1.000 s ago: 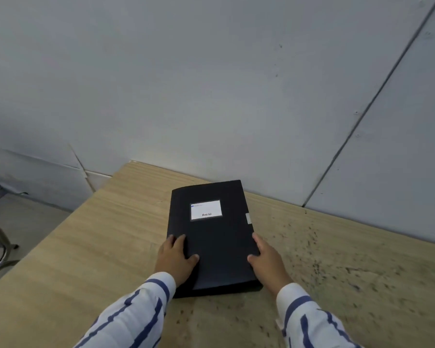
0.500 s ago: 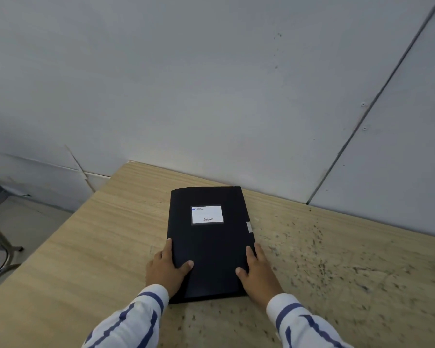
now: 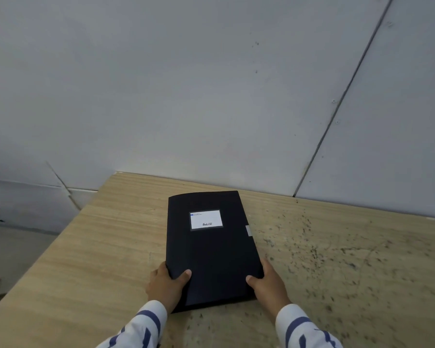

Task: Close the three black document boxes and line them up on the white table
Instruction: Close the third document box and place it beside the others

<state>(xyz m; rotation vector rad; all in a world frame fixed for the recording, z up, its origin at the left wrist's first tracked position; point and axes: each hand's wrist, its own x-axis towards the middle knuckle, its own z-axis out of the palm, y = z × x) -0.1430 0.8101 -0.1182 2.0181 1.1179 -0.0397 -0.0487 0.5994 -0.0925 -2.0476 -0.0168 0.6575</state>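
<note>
One black document box (image 3: 211, 249) lies flat and closed on a light wooden table (image 3: 91, 259), with a white label on its lid and a small grey tab on its right edge. My left hand (image 3: 166, 285) grips its near left corner, thumb on top. My right hand (image 3: 269, 285) grips its near right corner the same way. Both sleeves are white with blue stripes. No other black box is in view, and no white table shows.
A grey-white wall (image 3: 211, 96) rises right behind the table's far edge. The table's right half (image 3: 337, 259) is speckled with dark marks. At the left the table ends above a grey floor (image 3: 15, 247), where part of a metal chair base shows.
The box has slid towards me on the table and turned a little straighter. Both hands have shifted from its sides to its near corners.
</note>
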